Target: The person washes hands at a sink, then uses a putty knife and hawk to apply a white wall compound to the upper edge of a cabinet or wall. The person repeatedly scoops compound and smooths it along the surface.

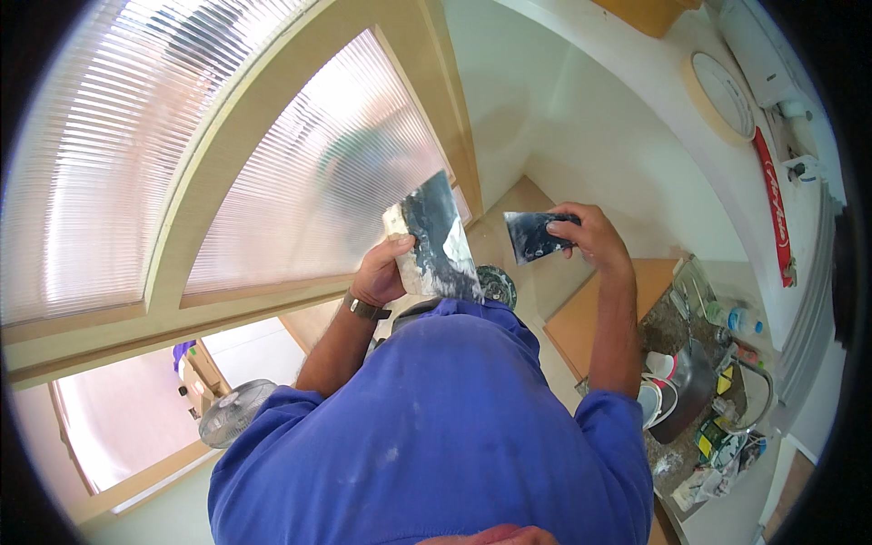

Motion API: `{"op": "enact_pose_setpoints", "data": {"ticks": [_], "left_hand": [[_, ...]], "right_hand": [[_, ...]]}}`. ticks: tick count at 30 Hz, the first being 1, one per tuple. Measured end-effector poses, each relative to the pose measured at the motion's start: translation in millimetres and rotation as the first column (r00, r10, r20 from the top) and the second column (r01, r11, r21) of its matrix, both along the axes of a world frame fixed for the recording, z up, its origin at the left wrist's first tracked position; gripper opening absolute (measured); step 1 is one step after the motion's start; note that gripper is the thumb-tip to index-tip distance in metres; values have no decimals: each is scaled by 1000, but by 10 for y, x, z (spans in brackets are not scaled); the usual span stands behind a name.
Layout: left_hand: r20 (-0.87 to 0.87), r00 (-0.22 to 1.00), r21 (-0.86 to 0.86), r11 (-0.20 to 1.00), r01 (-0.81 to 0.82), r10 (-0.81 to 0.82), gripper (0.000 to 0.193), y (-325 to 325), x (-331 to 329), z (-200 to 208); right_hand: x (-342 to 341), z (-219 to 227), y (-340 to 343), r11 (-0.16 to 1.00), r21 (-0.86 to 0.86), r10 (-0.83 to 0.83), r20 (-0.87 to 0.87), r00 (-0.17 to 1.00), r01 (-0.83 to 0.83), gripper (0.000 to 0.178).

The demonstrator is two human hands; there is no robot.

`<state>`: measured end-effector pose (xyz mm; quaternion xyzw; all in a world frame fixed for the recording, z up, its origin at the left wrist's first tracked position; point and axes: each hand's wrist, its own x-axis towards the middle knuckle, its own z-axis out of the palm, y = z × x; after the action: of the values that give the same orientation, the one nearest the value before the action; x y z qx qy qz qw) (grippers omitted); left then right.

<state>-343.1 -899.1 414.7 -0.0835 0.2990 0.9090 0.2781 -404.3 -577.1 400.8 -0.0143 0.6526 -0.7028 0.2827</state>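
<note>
In front of my chest, my left hand (380,277) grips a wide, dark, flat plate (429,222) smeared with white paste, the thumb lying over its edge. Thick white paste covers its left side, and a pale patch shows near its right edge. To the right and apart from it, my right hand (592,234) is closed round a smaller dark scraper (527,238) with whitish smears. That scraper's broad edge faces left, toward the plate. Some fingers of both hands are hidden behind what they hold.
A wooden frame (173,238) with ribbed translucent panels (300,195) rises at my left, a fan (238,413) below it. At right, a cluttered counter (668,313) holds bottles (747,321) and containers beside a tap (761,400). A tape roll (722,95) and red strip (774,209) are above.
</note>
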Motion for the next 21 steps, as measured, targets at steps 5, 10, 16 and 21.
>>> {"op": "enact_pose_setpoints", "data": {"ticks": [5, 10, 16, 21], "left_hand": [[-33, 999, 93, 996, -16, 19, 48, -22, -29, 35], [-68, 998, -100, 995, 11, -17, 40, -2, -87, 102], [-303, 953, -362, 926, -109, -7, 35, 140, -106, 366], [-405, 911, -518, 840, -160, -76, 28, 147, -56, 406]], "right_hand": [[219, -111, -77, 911, -197, -350, 91, 932, 362, 19], [346, 129, -292, 906, -25, -413, -278, 867, 424, 17], [375, 754, -462, 897, 257, 45, -862, 505, 359, 23], [357, 823, -533, 886, 288, 102, -886, 453, 364, 26]]}}
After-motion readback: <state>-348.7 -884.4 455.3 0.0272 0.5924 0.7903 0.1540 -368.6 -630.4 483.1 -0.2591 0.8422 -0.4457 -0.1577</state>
